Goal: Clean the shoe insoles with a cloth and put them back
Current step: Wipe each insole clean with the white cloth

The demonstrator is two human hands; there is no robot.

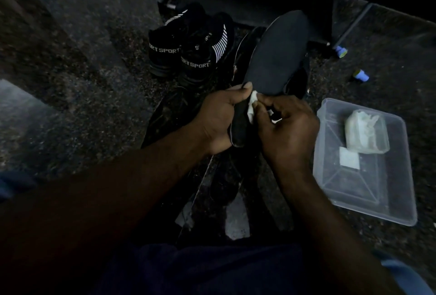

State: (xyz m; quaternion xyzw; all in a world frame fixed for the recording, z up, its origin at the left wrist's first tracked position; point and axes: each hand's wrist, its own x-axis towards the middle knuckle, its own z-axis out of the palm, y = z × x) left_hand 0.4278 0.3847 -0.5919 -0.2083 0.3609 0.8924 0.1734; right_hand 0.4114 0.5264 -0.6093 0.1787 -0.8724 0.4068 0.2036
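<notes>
- Insole, black, flat, foot-shaped foam (276, 54): held up in the air in front of the person. Heel end is low in both hands, toe end points up & away, above dark shoes on the floor.
- Left hand (219, 117): clamped round the insole's heel end, thumb on the top face, fingers curled underneath.
- Right hand (287, 129): fingertips pinched together on a small white crumpled cloth (252, 106), pressing it to the insole's top face just beside the left thumb.
- Step in hand, as I judge it: wiping the top face, w/ the cloth at the heel end only; the long stretch to the toe lies beyond it.
- To do it well:
  - Hold the left grip firm so the thin insole doesn't bend away from the cloth.
  - Stroke heel to toe w/ even pressure.
  - Shift the left thumb to reach the patch it covers.
  - Turn the cloth to a fresh side once soiled.
  - Do the edges too.
- Counts, task things: 1 insole in view; 1 cloth in hand.
- Shoes: 2 black knit shoes w/ white stripes & "SPORT" lettering (165, 51), side by side on the dark speckled stone floor (94, 77), left of the insole. More dark shoe shapes sit behind the insole, too dim to count.
- Other things:
  - 1 clear rectangular plastic tray (354, 191) on the floor near the right hand.
  - Inside it: 1 whitish wrapped wad (365, 133) & 1 small white square pad (349, 160).
  - 2 small blue plastic pieces (361, 75) on the floor, right of the insole.
</notes>
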